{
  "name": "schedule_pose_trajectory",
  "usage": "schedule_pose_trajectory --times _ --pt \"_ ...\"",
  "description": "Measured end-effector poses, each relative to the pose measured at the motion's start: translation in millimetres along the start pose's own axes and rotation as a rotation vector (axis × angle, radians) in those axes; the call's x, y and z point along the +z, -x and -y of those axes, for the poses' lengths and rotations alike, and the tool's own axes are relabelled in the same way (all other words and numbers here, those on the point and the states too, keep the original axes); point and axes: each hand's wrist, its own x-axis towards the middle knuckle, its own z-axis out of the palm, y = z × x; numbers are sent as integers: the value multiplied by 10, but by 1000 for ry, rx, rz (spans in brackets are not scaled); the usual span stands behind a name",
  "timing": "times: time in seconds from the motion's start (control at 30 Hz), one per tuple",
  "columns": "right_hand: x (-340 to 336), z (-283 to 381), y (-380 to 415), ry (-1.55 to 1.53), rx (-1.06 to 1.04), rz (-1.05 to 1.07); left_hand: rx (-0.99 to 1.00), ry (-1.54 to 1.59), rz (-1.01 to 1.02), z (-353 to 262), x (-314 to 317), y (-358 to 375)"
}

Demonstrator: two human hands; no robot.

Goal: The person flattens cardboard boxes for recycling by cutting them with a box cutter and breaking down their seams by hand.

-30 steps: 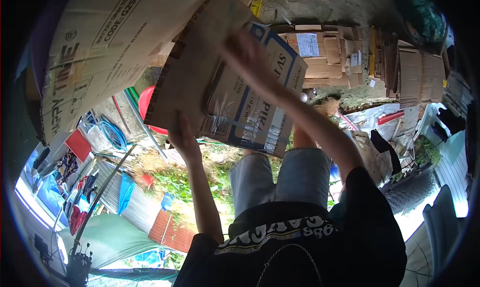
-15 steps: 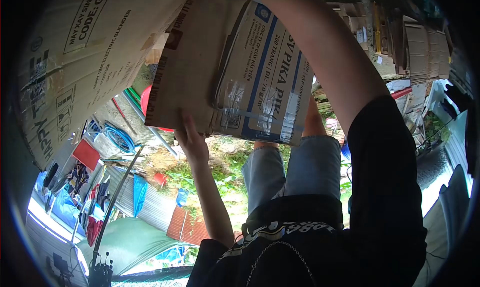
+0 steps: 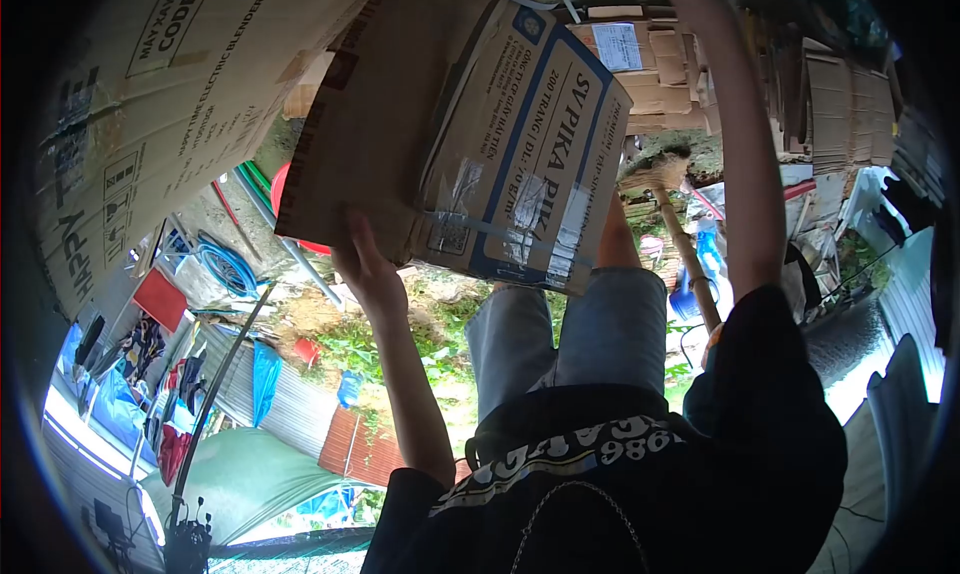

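Note:
A cardboard box (image 3: 545, 154) printed "SV PIKA PIKA" on a blue-bordered side, with shiny tape across it, is tilted in front of my legs. My left hand (image 3: 368, 269) holds the lower left of its plain brown part, thumb against the cardboard and the other fingers mostly hidden. My right forearm (image 3: 745, 144) stretches up past the right side of the box, apart from it. The right hand is cut off by the top edge, so its fingers do not show. A pale strap end (image 3: 560, 4) sticks up above the box.
A large blender carton (image 3: 170, 124) fills the upper left. Flattened cardboard (image 3: 850, 104) is stacked at the upper right. A bamboo pole (image 3: 685, 244) stands right of my legs. A coiled blue hose (image 3: 228, 261) and a green tarp (image 3: 250, 474) lie to the left.
My right arm has swung right, away from the box, uncovering more of its printed side. The box has tilted a little, with my left hand still on it.

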Motion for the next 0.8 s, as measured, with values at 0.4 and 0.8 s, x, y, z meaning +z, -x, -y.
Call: schedule_pose_trajectory --times 0.4,0.8 --pt "1494 735 2312 320 126 302 159 -182 -86 -29 147 79" --pt "1667 686 2451 359 215 366 332 -282 -117 -128 242 135"
